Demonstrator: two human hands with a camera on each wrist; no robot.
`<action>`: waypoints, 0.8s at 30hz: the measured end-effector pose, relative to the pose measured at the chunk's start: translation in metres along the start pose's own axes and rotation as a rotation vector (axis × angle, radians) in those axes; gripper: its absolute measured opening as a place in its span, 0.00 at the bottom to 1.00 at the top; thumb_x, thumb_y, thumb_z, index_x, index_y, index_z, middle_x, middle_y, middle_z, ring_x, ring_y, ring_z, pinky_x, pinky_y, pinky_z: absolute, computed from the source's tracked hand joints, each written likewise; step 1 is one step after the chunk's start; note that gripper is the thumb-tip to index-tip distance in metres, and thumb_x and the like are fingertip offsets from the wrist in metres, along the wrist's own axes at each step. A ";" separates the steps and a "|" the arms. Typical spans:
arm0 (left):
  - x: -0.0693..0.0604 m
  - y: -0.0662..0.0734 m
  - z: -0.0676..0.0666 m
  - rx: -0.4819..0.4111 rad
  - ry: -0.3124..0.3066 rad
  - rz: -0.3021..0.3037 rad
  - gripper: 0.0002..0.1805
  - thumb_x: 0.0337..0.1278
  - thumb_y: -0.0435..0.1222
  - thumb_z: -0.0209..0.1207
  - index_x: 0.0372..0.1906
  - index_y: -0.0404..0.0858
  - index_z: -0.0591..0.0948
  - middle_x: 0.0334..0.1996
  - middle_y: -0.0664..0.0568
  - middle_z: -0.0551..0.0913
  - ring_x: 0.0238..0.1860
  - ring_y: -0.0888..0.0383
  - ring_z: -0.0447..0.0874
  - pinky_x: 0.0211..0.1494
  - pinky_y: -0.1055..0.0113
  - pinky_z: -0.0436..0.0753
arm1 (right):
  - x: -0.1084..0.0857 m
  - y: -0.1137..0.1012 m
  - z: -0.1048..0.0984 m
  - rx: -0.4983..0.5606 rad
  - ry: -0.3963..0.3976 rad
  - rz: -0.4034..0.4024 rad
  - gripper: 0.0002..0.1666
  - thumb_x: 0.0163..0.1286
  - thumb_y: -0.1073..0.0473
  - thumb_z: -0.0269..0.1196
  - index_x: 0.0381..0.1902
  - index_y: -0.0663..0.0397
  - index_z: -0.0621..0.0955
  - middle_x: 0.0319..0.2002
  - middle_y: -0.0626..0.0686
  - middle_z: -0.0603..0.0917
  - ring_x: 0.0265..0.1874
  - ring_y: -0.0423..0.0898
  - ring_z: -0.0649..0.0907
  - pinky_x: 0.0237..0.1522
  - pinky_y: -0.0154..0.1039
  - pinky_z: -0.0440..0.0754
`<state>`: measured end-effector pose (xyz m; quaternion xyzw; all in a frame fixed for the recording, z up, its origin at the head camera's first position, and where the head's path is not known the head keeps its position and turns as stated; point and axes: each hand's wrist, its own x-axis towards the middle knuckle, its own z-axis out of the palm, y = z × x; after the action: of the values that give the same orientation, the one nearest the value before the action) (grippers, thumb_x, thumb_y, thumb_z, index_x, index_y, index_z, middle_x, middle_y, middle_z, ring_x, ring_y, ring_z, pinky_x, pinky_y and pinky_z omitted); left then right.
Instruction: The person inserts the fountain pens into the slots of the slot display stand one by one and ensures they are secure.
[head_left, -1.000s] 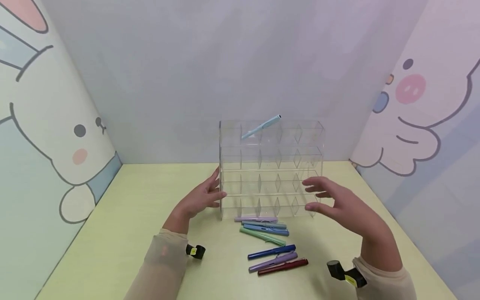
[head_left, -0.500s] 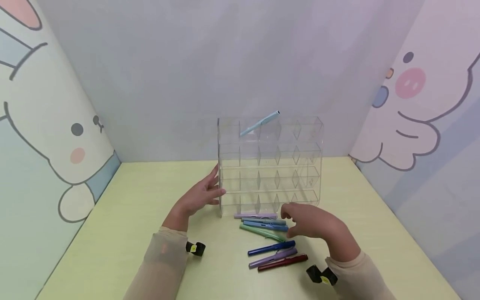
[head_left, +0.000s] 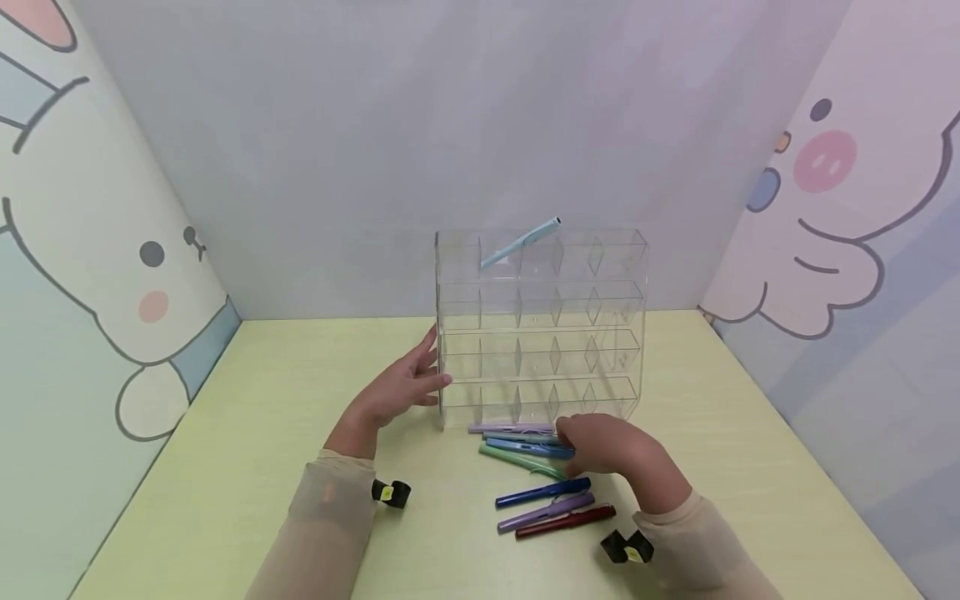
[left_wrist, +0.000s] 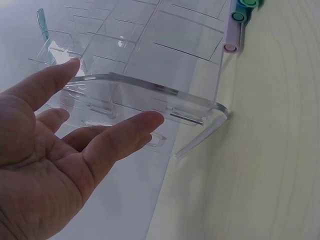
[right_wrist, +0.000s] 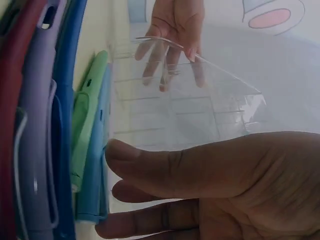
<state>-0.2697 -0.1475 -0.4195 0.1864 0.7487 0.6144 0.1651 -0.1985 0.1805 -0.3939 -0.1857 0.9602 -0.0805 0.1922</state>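
Yellow tabletop [head_left: 300, 375]; green pen [head_left: 516, 458] aslant, clip end [head_left: 546, 472] rightward

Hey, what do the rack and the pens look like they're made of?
Rack: clear, glossy plastic, probably acrylic; it's see-through with bright edges and glare. Pens: smooth, opaque and coloured, with a soft sheen; likely plastic, though painted metal is possible.

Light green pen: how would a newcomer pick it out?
Start at the clear acrylic rack on the yellow table. In front of it, between the blue pen and the dark blue pen, lies the light green pen, clip end beside the right hand. It alone is light green.
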 end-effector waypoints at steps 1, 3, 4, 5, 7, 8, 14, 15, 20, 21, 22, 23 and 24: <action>0.000 0.000 0.000 -0.002 -0.001 0.000 0.47 0.67 0.44 0.60 0.73 0.78 0.40 0.78 0.47 0.51 0.68 0.45 0.71 0.60 0.48 0.79 | 0.001 -0.001 0.001 -0.009 0.004 -0.002 0.17 0.55 0.55 0.74 0.33 0.49 0.75 0.28 0.45 0.74 0.28 0.46 0.72 0.32 0.43 0.69; 0.000 0.001 0.000 -0.002 -0.002 -0.003 0.47 0.68 0.43 0.59 0.73 0.78 0.40 0.78 0.46 0.50 0.68 0.45 0.71 0.61 0.48 0.79 | 0.002 -0.003 0.003 -0.029 0.014 -0.005 0.17 0.54 0.54 0.74 0.31 0.49 0.75 0.26 0.45 0.74 0.27 0.46 0.72 0.31 0.43 0.68; 0.000 0.001 0.000 -0.002 -0.003 -0.006 0.47 0.68 0.43 0.59 0.73 0.78 0.40 0.78 0.45 0.49 0.68 0.45 0.71 0.61 0.48 0.79 | 0.002 -0.003 0.003 -0.037 0.018 -0.008 0.17 0.54 0.54 0.75 0.30 0.50 0.75 0.25 0.46 0.73 0.27 0.46 0.71 0.31 0.43 0.68; 0.000 0.001 0.000 -0.002 -0.004 -0.008 0.47 0.68 0.43 0.59 0.73 0.78 0.40 0.78 0.44 0.48 0.68 0.45 0.71 0.61 0.48 0.79 | 0.002 -0.004 0.004 -0.046 0.021 -0.009 0.18 0.54 0.54 0.75 0.30 0.50 0.75 0.25 0.46 0.73 0.26 0.46 0.71 0.31 0.43 0.68; 0.000 0.001 0.000 -0.002 -0.006 -0.011 0.47 0.69 0.43 0.58 0.73 0.78 0.40 0.79 0.42 0.47 0.68 0.44 0.70 0.61 0.48 0.78 | 0.003 -0.004 0.006 -0.063 0.030 -0.008 0.18 0.54 0.54 0.75 0.29 0.50 0.74 0.25 0.46 0.73 0.26 0.46 0.71 0.31 0.43 0.69; 0.000 0.001 0.000 -0.002 -0.006 -0.012 0.47 0.68 0.43 0.59 0.73 0.78 0.40 0.79 0.42 0.47 0.69 0.44 0.70 0.61 0.48 0.78 | 0.004 -0.004 0.007 -0.073 0.035 -0.008 0.19 0.54 0.54 0.75 0.29 0.50 0.74 0.24 0.46 0.73 0.26 0.46 0.71 0.31 0.43 0.69; 0.000 0.001 0.000 -0.007 -0.005 -0.015 0.47 0.67 0.44 0.60 0.73 0.77 0.40 0.79 0.43 0.47 0.68 0.45 0.70 0.61 0.49 0.79 | 0.008 -0.003 0.010 -0.099 0.056 -0.014 0.15 0.58 0.59 0.73 0.28 0.50 0.74 0.24 0.46 0.73 0.25 0.45 0.71 0.30 0.43 0.70; 0.000 0.000 0.000 -0.008 -0.004 -0.014 0.47 0.67 0.43 0.60 0.73 0.77 0.40 0.79 0.43 0.47 0.68 0.45 0.70 0.61 0.49 0.79 | 0.008 -0.003 0.010 -0.099 0.054 -0.017 0.15 0.58 0.60 0.72 0.27 0.50 0.74 0.24 0.46 0.73 0.25 0.45 0.71 0.30 0.43 0.70; 0.000 0.001 0.000 -0.011 -0.004 -0.012 0.48 0.68 0.42 0.59 0.75 0.74 0.40 0.78 0.44 0.48 0.69 0.45 0.70 0.61 0.49 0.78 | 0.010 -0.003 0.011 -0.121 0.045 -0.030 0.13 0.59 0.61 0.71 0.26 0.49 0.75 0.24 0.45 0.74 0.25 0.45 0.71 0.31 0.43 0.72; 0.000 0.001 0.000 -0.010 -0.003 -0.011 0.48 0.68 0.42 0.59 0.75 0.73 0.39 0.79 0.44 0.48 0.69 0.44 0.70 0.61 0.48 0.78 | 0.010 -0.003 0.011 -0.127 0.048 -0.031 0.13 0.59 0.61 0.71 0.26 0.49 0.75 0.24 0.45 0.74 0.25 0.45 0.71 0.31 0.43 0.72; -0.001 0.002 0.000 -0.009 -0.003 -0.011 0.48 0.68 0.42 0.59 0.76 0.72 0.39 0.79 0.44 0.48 0.69 0.44 0.70 0.61 0.48 0.78 | 0.010 -0.003 0.011 -0.131 0.050 -0.032 0.13 0.59 0.61 0.71 0.26 0.49 0.75 0.24 0.45 0.74 0.25 0.45 0.71 0.31 0.43 0.72; -0.001 0.002 0.001 -0.009 -0.003 -0.010 0.48 0.69 0.41 0.58 0.76 0.71 0.39 0.79 0.43 0.47 0.69 0.44 0.69 0.61 0.48 0.78 | 0.010 -0.003 0.011 -0.132 0.053 -0.034 0.13 0.59 0.61 0.71 0.26 0.48 0.75 0.24 0.44 0.74 0.25 0.45 0.71 0.31 0.43 0.72; -0.001 0.002 0.001 -0.010 -0.003 -0.010 0.48 0.69 0.41 0.58 0.76 0.71 0.39 0.79 0.42 0.47 0.69 0.44 0.69 0.61 0.48 0.78 | 0.010 -0.003 0.011 -0.133 0.056 -0.037 0.13 0.59 0.61 0.72 0.26 0.48 0.75 0.24 0.44 0.74 0.25 0.44 0.71 0.31 0.43 0.72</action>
<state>-0.2686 -0.1471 -0.4181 0.1828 0.7463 0.6170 0.1701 -0.2017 0.1730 -0.4061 -0.2136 0.9649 -0.0251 0.1509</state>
